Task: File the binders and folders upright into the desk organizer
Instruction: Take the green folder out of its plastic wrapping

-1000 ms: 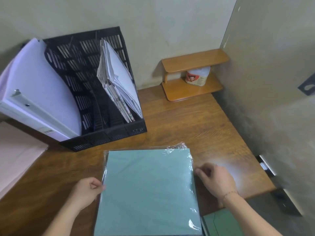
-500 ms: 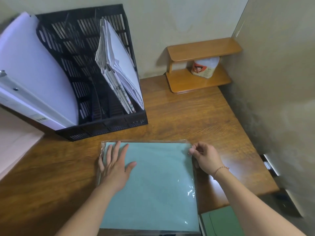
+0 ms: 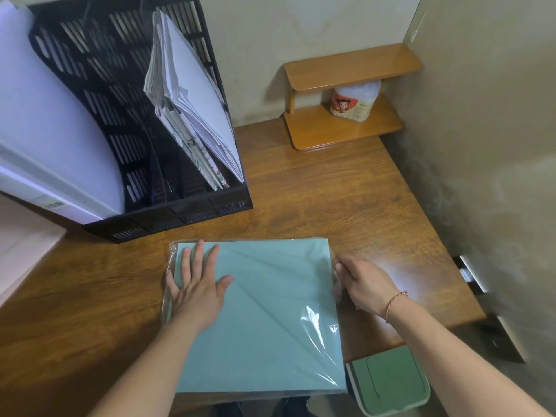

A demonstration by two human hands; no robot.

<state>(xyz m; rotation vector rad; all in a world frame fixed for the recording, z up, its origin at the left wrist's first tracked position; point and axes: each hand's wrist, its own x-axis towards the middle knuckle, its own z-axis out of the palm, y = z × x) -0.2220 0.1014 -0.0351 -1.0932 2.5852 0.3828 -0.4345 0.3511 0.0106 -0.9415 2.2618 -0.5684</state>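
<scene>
A teal folder pack [image 3: 270, 320] in clear plastic wrap lies flat on the wooden desk [image 3: 346, 206], its near end over the desk's front edge. My left hand [image 3: 195, 284] rests flat on its upper left part, fingers spread. My right hand [image 3: 364, 284] pinches the pack's right edge. Behind stands the black slotted desk organizer [image 3: 126, 115]. A white binder [image 3: 51, 136] leans in its left slot, and a sheaf of papers and thin folders [image 3: 192, 109] stands in its right slot. The middle slots look empty.
A small two-tier wooden shelf [image 3: 349, 97] with a wrapped tissue roll [image 3: 355, 100] stands in the back right corner. A pale pink sheet stack [image 3: 21, 242] lies at the desk's left. A green-lidded bin [image 3: 388, 383] sits below the desk's front right edge. Walls close the back and right.
My left hand went from the pack's left edge onto its top, palm flat. My right hand moved up along the right edge and closed on it. The view shifted closer and downward.
</scene>
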